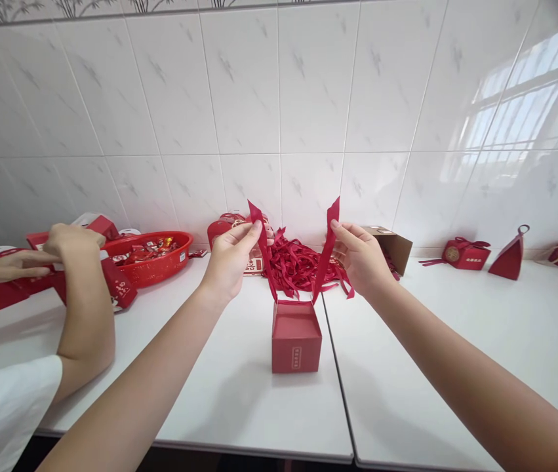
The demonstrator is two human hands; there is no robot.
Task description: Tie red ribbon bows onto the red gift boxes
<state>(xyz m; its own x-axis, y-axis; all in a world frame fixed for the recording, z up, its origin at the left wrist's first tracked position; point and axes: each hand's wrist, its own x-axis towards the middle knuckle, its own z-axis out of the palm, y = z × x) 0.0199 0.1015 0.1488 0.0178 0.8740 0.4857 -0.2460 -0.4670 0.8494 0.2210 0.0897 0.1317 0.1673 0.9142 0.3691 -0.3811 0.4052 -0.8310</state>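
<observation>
A small red gift box (296, 335) stands upright on the white table, with pale lettering on its front. Dark red ribbon (326, 255) rises from the back of the box in two lengths. My left hand (232, 257) pinches the left length between thumb and fingers, its tip sticking up above. The right length is pinched likewise by my right hand (361, 255). Both lengths are held up, spread slightly apart above the box. Behind them lies a heap of loose red ribbons (294, 262).
At the left, another person's hands (75, 244) work among red boxes beside a red plastic basin (160, 265) of wrapped sweets. An open cardboard box (399, 248) stands behind my right hand. Finished-looking red boxes (466, 254) sit farther right by the tiled wall. A seam divides the table (239, 419).
</observation>
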